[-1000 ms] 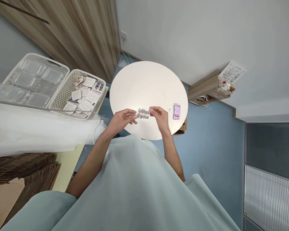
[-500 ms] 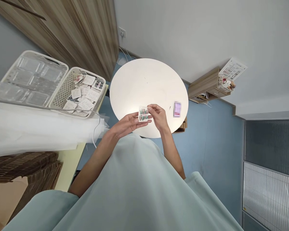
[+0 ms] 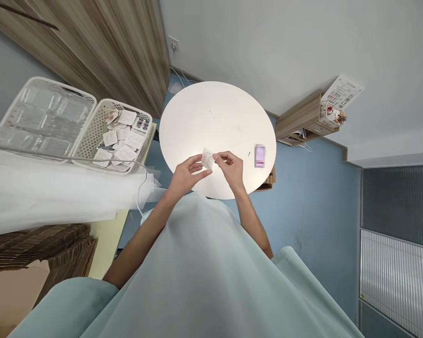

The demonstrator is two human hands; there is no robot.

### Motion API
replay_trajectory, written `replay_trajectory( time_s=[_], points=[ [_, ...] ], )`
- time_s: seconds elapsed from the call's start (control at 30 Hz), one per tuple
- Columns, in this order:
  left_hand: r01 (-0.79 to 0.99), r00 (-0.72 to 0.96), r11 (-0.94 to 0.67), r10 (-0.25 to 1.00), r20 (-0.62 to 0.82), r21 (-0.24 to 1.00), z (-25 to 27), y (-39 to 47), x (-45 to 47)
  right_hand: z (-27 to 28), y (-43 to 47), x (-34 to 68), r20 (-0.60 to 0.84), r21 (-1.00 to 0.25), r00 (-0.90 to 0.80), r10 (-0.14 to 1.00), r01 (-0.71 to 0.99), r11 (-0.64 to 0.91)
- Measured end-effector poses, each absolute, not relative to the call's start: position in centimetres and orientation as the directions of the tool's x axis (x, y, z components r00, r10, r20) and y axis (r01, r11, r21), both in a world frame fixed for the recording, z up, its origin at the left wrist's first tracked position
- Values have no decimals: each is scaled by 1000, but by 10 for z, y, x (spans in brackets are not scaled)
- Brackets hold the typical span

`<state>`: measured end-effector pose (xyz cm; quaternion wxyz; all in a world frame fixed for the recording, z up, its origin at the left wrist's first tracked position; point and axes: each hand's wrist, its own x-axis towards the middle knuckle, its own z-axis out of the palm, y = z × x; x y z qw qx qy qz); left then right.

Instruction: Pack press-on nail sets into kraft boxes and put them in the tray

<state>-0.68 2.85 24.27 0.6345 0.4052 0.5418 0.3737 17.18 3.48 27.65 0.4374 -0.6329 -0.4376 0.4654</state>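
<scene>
A small white card of press-on nails is held up over the near part of the round white table. Its printed back faces me, so the nails are hidden on the other side. My right hand pinches the card's right edge between thumb and forefinger. Around the left side of the card, my left hand has its thumb and fingers apart. Its fingertips are close to the left edge and its thumb is below the lower edge; whether they touch the card I cannot tell.
A blurred pinkish rectangle lies on the table's right. At left stand a basket of cards and a basket of clear plastic boxes. White plastic sheeting and flattened cardboard are nearer. A wooden shelf stands at right.
The card has been turned over, from its green and red nails showing to its printed back. My left hand has loosened from beneath it; my right hand keeps its pinch.
</scene>
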Motion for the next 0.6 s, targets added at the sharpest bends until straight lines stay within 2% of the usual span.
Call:
replay_trajectory(
  time_s=[0.13, 0.23, 0.47, 0.6],
  points=[
    [-106, 45, 341, 940, -338, 934, 245, 29, -11, 274, 41, 178, -212, -957, 243, 947, 143, -251],
    [-144, 14, 344, 938, -346, 928, 249, 30, -16, 272, 45, 184, -239, -954, 217, 946, 127, -270],
    [-262, 102, 444, 896, -433, 857, 242, 30, -23, 271, 47, 185, -248, -960, 144, 958, 93, -262],
    [-365, 230, 482, 876, -424, 797, 245, 28, -26, 273, 47, 183, -250, -967, 99, 963, 21, -253]
  ],
)
